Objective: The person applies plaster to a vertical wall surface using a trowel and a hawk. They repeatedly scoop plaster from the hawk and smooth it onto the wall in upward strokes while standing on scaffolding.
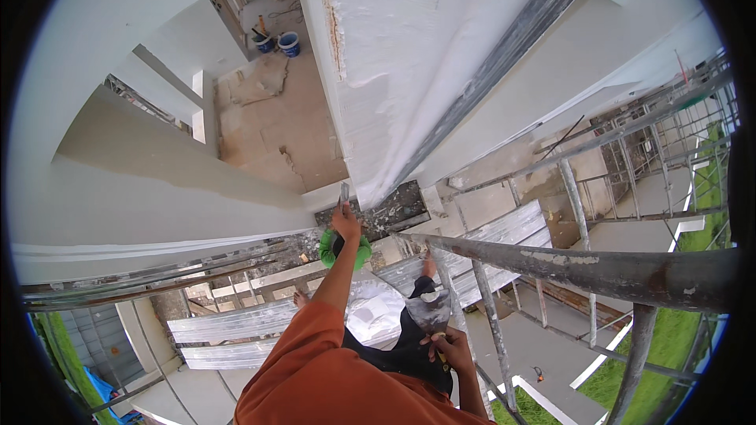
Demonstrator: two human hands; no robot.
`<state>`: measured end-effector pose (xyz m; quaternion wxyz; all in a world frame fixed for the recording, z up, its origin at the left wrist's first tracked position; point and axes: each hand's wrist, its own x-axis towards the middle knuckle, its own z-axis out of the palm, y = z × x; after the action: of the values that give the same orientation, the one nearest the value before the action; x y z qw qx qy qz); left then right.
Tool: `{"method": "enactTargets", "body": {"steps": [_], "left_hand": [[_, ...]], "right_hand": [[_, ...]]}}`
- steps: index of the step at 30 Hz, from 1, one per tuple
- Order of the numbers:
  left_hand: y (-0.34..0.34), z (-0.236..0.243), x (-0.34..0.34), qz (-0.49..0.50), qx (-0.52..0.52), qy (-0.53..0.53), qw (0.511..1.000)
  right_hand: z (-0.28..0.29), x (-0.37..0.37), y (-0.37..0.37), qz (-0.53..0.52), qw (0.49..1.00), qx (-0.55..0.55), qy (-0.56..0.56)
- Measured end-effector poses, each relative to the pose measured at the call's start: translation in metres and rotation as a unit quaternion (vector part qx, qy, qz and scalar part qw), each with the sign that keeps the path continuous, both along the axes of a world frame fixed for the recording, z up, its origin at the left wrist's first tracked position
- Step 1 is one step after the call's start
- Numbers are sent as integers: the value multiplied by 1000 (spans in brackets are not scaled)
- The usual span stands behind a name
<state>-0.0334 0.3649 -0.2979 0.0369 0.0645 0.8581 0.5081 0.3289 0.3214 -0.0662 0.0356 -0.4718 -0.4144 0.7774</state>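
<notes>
Low Angle, Light Pressure

Held out ahead in the closed left hand [346, 225]: a narrow metal blade [344, 194], near the lower end of the white plastered wall [394, 71], contact impossible to judge from above. Gripped firmly in the curled right hand [447, 345]: a broad plastering knife [429, 309], well back from the wall and smeared grey-white.

Probably best to lay the narrow metal blade almost flat, draw in long, even strokes, and lift off gently to avoid ridges. Bring the broad plastering knife closer and level, for loading and wiping without drips. Go easy along the rough brownish edge [331, 16], likely prone to crumbling.

Farther out, mind the scaffold tube [591, 264] on the right, and set both feet [429, 266] squarely before leaning over the scaffold planks [236, 324].
</notes>
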Motion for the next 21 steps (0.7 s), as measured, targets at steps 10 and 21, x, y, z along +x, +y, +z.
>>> {"method": "enactTargets", "body": {"steps": [10,21], "left_hand": [[4,-51,15,-27,213,-78,974],[16,48,25,-24,229,22,973]], "right_hand": [[-13,14,-5,7,1000,10,-11],[-9,12,-10,3,1000,25,-6]]}}
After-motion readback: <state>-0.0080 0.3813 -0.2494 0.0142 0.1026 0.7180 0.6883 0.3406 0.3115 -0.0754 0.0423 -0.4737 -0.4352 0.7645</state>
